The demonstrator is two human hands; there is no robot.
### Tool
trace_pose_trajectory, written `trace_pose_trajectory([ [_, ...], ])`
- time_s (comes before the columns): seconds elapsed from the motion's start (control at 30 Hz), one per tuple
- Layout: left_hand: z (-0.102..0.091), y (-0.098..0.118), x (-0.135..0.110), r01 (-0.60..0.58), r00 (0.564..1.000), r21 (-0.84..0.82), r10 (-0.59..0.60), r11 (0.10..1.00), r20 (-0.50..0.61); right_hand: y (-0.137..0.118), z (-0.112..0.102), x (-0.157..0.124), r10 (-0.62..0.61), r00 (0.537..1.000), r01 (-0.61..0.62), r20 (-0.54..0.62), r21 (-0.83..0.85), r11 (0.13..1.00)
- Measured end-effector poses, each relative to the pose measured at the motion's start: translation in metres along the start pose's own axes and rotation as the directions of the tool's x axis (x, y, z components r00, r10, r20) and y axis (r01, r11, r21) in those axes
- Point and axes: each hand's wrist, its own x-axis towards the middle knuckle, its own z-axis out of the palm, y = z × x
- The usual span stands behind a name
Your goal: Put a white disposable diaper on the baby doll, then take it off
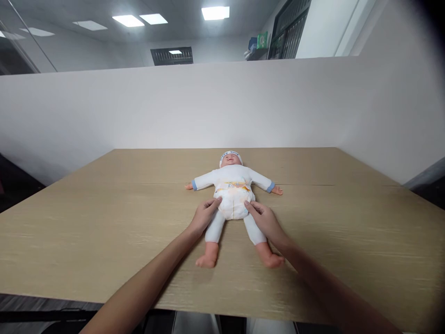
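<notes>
A baby doll point(231, 174) lies on its back on the wooden table, head away from me, arms spread and bare feet toward me. It has a white outfit with blue cuffs and a white cap. Around its hips sits a white diaper point(234, 204) with an orange printed band at the waist. My left hand point(206, 213) pinches the diaper's edge by the leg on the left. On the other side, my right hand point(261, 215) grips the opposite leg edge between thumb and fingers. The fingertips beneath the edges are partly hidden.
The light wooden table point(104, 232) spreads out on both sides of the doll, with a seam across it behind the doll's arms. A white partition point(222, 106) rises at its far edge. Dark objects stand beyond the left and right table edges.
</notes>
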Motion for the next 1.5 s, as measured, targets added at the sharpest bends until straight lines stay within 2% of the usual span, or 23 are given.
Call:
trace_pose_trajectory([
  [0.2,0.002,0.002,-0.001,0.008,1.0,-0.039,-0.009,0.999,-0.024,-0.001,0.001,0.0,-0.033,0.999,0.03,-0.039,-0.068,0.997],
  [0.33,0.002,0.005,-0.004,0.017,1.0,-0.057,-0.018,0.998,-0.016,-0.007,-0.001,-0.005,-0.081,0.996,0.071,-0.047,-0.171,0.983],
  [0.53,0.0,0.007,-0.007,-0.014,1.0,-0.032,0.014,0.999,-0.006,-0.022,-0.006,-0.015,-0.158,0.982,0.098,-0.099,-0.446,0.89],
  [0.67,-0.002,0.006,-0.007,-0.03,0.999,-0.042,0.031,0.999,0.012,-0.024,-0.006,-0.017,-0.193,0.973,0.104,-0.128,-0.505,0.857],
  [0.77,-0.003,0.005,-0.007,-0.048,0.999,-0.034,0.048,0.998,-0.005,-0.023,-0.006,-0.018,-0.301,0.943,0.163,-0.144,-0.589,0.791],
  [0.9,-0.003,0.007,-0.011,-0.098,0.995,0.048,0.099,0.994,-0.028,-0.024,-0.007,-0.018,-0.492,0.864,0.297,-0.103,-0.685,0.665],
  [0.97,-0.003,0.009,-0.014,-0.152,0.983,0.146,0.164,0.978,-0.076,-0.023,-0.009,-0.016,-0.555,0.827,0.34,-0.092,-0.706,0.622],
  [1.03,-0.003,0.01,-0.015,-0.193,0.966,0.241,0.228,0.951,-0.125,-0.021,-0.012,-0.013,-0.584,0.805,0.359,-0.104,-0.698,0.62],
  [1.2,-0.009,0.005,-0.011,-0.231,0.935,0.354,0.308,0.906,-0.178,-0.01,-0.021,0.001,-0.543,0.811,0.309,-0.215,-0.631,0.711],
  [1.27,-0.013,0.001,-0.007,-0.249,0.917,0.414,0.35,0.875,-0.189,-0.002,-0.025,0.008,-0.547,0.795,0.29,-0.261,-0.629,0.721],
  [1.4,-0.023,-0.012,0.005,-0.253,0.855,0.568,0.456,0.783,-0.249,0.018,-0.033,0.02,-0.619,0.736,0.284,-0.273,-0.706,0.649],
  [1.5,-0.031,-0.021,0.019,-0.24,0.802,0.656,0.526,0.716,-0.281,0.034,-0.041,0.033,-0.625,0.742,0.204,-0.244,-0.806,0.556],
])
